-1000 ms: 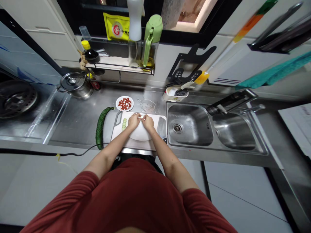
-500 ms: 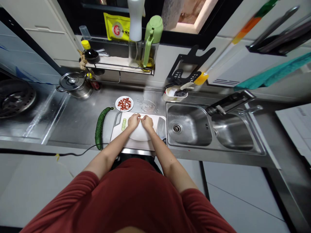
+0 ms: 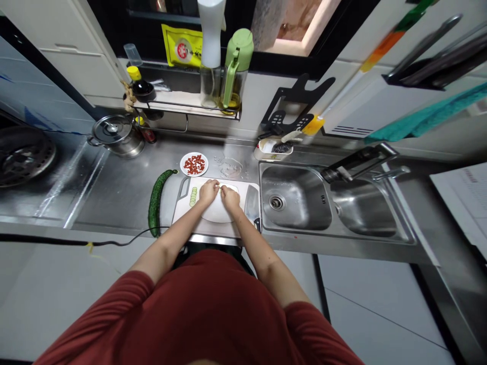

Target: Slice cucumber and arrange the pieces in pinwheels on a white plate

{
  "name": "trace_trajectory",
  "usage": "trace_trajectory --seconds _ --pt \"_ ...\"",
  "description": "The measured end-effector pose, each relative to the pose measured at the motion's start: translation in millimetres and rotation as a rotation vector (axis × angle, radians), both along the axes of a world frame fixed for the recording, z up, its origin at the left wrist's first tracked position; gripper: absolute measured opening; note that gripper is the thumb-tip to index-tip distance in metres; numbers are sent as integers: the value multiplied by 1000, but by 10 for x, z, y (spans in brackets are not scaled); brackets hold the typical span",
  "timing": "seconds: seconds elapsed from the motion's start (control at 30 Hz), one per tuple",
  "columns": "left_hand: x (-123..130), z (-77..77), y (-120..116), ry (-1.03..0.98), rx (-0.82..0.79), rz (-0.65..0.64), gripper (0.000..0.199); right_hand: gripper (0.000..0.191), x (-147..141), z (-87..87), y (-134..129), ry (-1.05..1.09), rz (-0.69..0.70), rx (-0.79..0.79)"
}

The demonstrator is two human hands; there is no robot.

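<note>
My left hand [image 3: 209, 191] and my right hand [image 3: 230, 197] meet over the far side of a white plate [image 3: 216, 215]. Their fingertips are pinched close together around a small pale-green piece, apparently a cucumber slice [image 3: 219, 190], mostly covered by the fingers. Under the plate lies a cutting board [image 3: 184, 215]. On the board's left part, a short row of cucumber slices [image 3: 193, 196] overlaps. A wide-bladed knife [image 3: 251, 202] rests along its right edge, handle toward me. Left of the board lies a long, curved dark-green cucumber [image 3: 155, 204].
Behind the board stands a small plate [image 3: 183, 165] of chopped red pieces [image 3: 195, 164]. To the right is a double sink [image 3: 299, 195] with a faucet [image 3: 342, 170]. A lidded pot [image 3: 117, 136] stands at the back left. Bottles [image 3: 238, 66] line the shelf above.
My right hand's fingertips have shifted slightly down and toward me over the plate. My left hand stays nearly in place. The view has shifted a little.
</note>
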State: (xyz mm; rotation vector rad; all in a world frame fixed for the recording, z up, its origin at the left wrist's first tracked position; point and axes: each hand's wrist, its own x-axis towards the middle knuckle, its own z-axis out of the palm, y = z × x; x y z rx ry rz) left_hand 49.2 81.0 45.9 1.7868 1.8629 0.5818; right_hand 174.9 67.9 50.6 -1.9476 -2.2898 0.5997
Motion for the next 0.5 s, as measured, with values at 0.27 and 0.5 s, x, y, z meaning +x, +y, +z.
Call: trace_trajectory --seconds 0.27,0.5 --pt "-6 -16 -10 -11 9 -7 19 30 -7 -53 -1 -71 37 12" --pt "-4 9 14 -19 20 4 19 30 -6 31 -12 -65 23 -5"
